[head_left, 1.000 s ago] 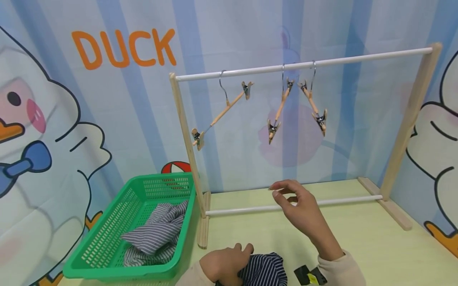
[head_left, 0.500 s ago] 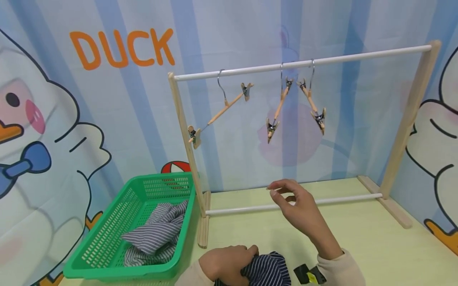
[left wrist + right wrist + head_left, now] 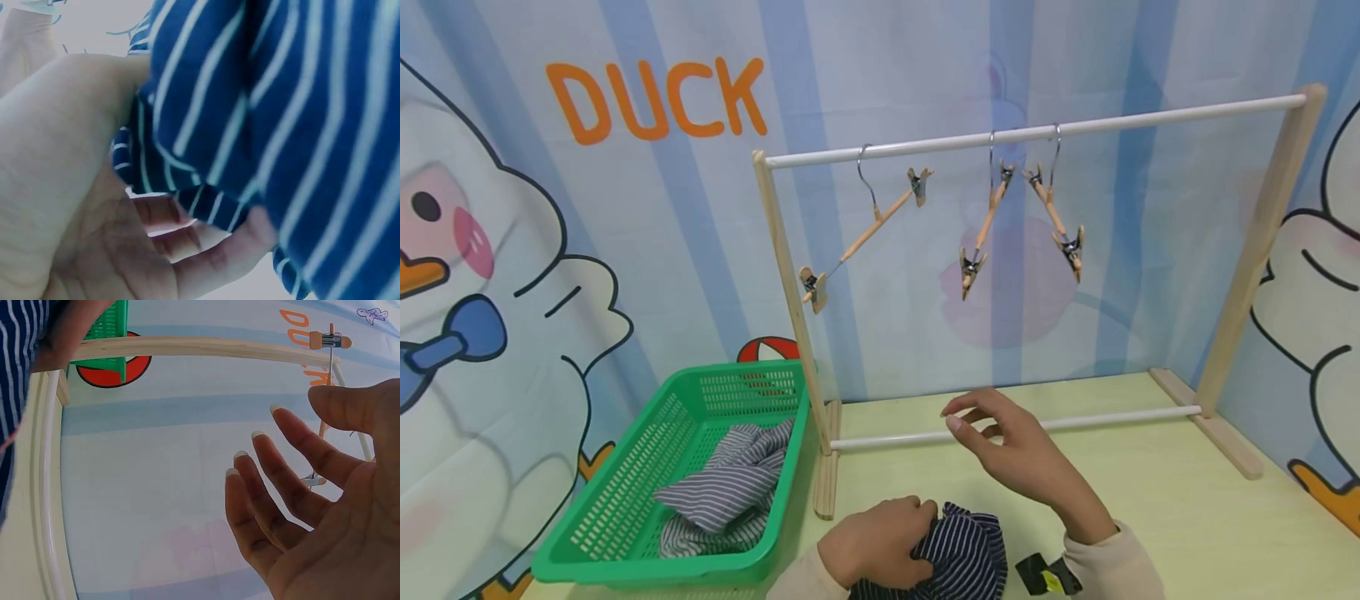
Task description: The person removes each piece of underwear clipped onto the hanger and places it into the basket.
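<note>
My left hand [image 3: 883,542] grips a dark navy cloth with white stripes [image 3: 966,550] low at the front of the table. In the left wrist view the striped cloth [image 3: 312,125] bunches between the thumb and the curled fingers [image 3: 219,256]; its full shape is hidden. My right hand [image 3: 1011,446] hovers to the right of the cloth, in front of the rack's lower bar, fingers loosely bent with nothing between them. The right wrist view shows that same hand [image 3: 319,494] with its fingers spread apart and the palm bare.
A wooden rack with a white top rail [image 3: 1135,123] carries three clip hangers; the left hanger [image 3: 872,233] hangs apart from the other two. At the left stands a green basket [image 3: 655,571] with grey striped cloth [image 3: 722,496] inside. A small black-and-yellow item [image 3: 1048,575] lies near the right sleeve.
My left hand has lifted slightly with the navy striped cloth, showing more of it. My right hand has shifted a little left and down, still holding nothing.
</note>
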{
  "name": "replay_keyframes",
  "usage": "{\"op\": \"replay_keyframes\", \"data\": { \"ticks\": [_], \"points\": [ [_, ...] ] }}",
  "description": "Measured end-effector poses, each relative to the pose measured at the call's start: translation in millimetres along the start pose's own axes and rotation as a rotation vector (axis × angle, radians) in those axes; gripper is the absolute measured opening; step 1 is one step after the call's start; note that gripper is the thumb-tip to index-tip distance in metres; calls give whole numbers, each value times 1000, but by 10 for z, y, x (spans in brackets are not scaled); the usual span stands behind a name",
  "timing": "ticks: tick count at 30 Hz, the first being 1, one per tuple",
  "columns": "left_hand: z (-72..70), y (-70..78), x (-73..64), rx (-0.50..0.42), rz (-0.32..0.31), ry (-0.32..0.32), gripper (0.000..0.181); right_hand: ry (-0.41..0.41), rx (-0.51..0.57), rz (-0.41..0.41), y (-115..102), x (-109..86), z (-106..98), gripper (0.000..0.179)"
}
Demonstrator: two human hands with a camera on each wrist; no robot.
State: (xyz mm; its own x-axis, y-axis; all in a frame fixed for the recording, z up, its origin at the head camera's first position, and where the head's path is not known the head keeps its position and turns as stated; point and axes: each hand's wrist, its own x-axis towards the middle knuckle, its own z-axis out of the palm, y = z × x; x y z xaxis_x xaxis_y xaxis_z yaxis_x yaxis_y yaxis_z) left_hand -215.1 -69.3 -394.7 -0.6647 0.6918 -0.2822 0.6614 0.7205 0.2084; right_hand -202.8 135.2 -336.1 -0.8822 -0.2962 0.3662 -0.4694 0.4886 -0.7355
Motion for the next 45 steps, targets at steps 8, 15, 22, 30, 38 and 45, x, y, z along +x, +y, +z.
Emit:
{"op": "replay_keyframes", "data": {
  "ticks": [8, 15, 22, 30, 38, 45],
  "points": [
    [-34, 9, -33, 9, 0, 159, 58, -44, -41, -5, 16, 3, 2, 30],
    [-54, 30, -56, 13, 6, 213, 63, -111, -49, -25, 33, -26, -25, 34],
    [-89, 4, -118, -5, -10, 285, 62, -172, -60, -17, 65, -34, -2, 38],
    [-179, -21, -182, -38, -9, 319, 59, -242, -55, -38, 64, -32, -1, 41],
    [-229, -37, -208, -76, -23, 355, 57, -291, -44, -80, 81, -49, -13, 50],
    [-244, -41, -239, -138, -22, 414, 50, -294, -63, -104, 85, -43, -13, 59]
  ]
}}
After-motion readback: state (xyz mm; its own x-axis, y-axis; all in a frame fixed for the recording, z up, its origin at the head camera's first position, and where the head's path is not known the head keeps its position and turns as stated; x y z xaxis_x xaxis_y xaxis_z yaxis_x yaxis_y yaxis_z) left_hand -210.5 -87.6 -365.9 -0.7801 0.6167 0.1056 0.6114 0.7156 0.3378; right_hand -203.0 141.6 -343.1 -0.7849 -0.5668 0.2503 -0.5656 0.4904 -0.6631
